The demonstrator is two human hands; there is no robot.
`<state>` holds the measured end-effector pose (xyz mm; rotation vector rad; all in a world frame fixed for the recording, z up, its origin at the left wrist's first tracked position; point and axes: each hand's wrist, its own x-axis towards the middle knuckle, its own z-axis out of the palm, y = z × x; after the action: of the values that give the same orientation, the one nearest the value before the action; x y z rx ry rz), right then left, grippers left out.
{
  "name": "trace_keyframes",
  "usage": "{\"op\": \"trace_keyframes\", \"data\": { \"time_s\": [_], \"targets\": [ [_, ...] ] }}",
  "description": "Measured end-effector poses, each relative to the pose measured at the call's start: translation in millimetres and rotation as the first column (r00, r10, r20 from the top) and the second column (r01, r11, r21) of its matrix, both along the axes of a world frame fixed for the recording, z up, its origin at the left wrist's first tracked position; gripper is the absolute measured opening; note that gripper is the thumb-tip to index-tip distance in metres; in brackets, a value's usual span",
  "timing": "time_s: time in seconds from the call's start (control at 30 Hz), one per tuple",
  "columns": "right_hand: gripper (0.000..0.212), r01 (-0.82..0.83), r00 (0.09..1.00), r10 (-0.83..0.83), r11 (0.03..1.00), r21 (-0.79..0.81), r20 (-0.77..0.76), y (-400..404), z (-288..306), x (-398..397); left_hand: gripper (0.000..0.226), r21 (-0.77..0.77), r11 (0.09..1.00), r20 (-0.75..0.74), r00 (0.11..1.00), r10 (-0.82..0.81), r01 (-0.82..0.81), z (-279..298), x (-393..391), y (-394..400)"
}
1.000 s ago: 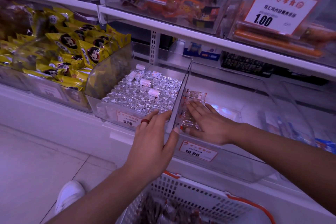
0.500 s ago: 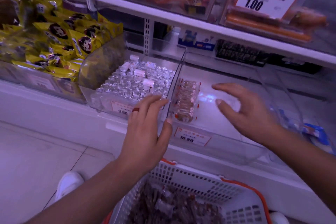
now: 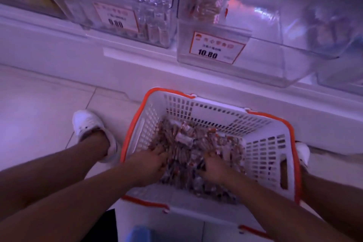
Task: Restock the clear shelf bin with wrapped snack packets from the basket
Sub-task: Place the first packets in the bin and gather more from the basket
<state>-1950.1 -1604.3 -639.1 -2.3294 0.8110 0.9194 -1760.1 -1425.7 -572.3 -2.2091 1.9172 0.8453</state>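
**Both hands down in basket of packets**

Nearest: two bare forearms reach fwd & down into the white basket (image 3: 261,155), which has an orange rim and sits on the floor btwn the person's feet. L hand (image 3: 151,161) is on the left side of the snack packets (image 3: 188,143), fingers dug into the heap; R hand (image 3: 214,165) is just beside it on the right, fingertips also buried. Fingers hidden in the pile, so can't tell whether either hand has closed on anything. Packets fill the basket floor, brownish w/ clear wrap. White shoe (image 3: 88,125) left of basket.

Further up: clear shelf bin (image 3: 275,59) on the shelf edge w/ a price tag (image 3: 216,48) reading 10.80; a few packets stand at its left wall. Left of it, touching, a neighbouring bin (image 3: 125,2) of silver-wrapped sweets.
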Motion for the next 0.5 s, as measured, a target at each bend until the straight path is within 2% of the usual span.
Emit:
{"op": "trace_keyframes", "data": {
  "time_s": [0.03,0.1,0.17,0.23,0.3,0.37,0.43,0.5],
  "targets": [
    [0.078,-0.03,0.999,0.031,0.998,-0.053,0.008,11,-13,1,0.043,-0.011,1.0,0.049,0.999,-0.016,0.016,-12,-2,-2],
    [0.069,-0.111,0.993,0.115,0.981,-0.161,0.017,31,-32,6,0.047,0.026,0.998,0.026,0.998,0.06,-0.061,-37,-9,-11],
    [0.062,-0.1,0.993,0.11,0.968,-0.229,0.032,43,-41,14,0.045,0.104,0.967,0.006,0.973,0.232,-0.231,-58,-17,-26],
    [0.06,-0.057,0.995,0.077,0.96,-0.273,0.061,42,-47,22,0.04,0.152,0.896,0.021,0.907,0.42,-0.418,-77,-22,-37],
    [0.067,-0.055,0.994,0.082,0.952,-0.302,0.075,33,-53,28,0.049,0.2,0.832,0.029,0.852,0.523,-0.518,-95,-28,-43],
    [0.08,-0.096,0.991,0.117,0.955,-0.28,0.061,27,-60,32,0.06,0.231,0.815,0.039,0.842,0.538,-0.532,-109,-32,-44],
    [0.089,-0.141,0.985,0.16,0.961,-0.237,0.061,26,-67,37,0.063,0.228,0.845,0.046,0.872,0.487,-0.484,-119,-36,-42],
    [0.09,-0.165,0.979,0.186,0.962,-0.216,0.079,27,-74,42,0.064,0.218,0.883,0.023,0.907,0.422,-0.416,-126,-38,-38]
  ]
}}
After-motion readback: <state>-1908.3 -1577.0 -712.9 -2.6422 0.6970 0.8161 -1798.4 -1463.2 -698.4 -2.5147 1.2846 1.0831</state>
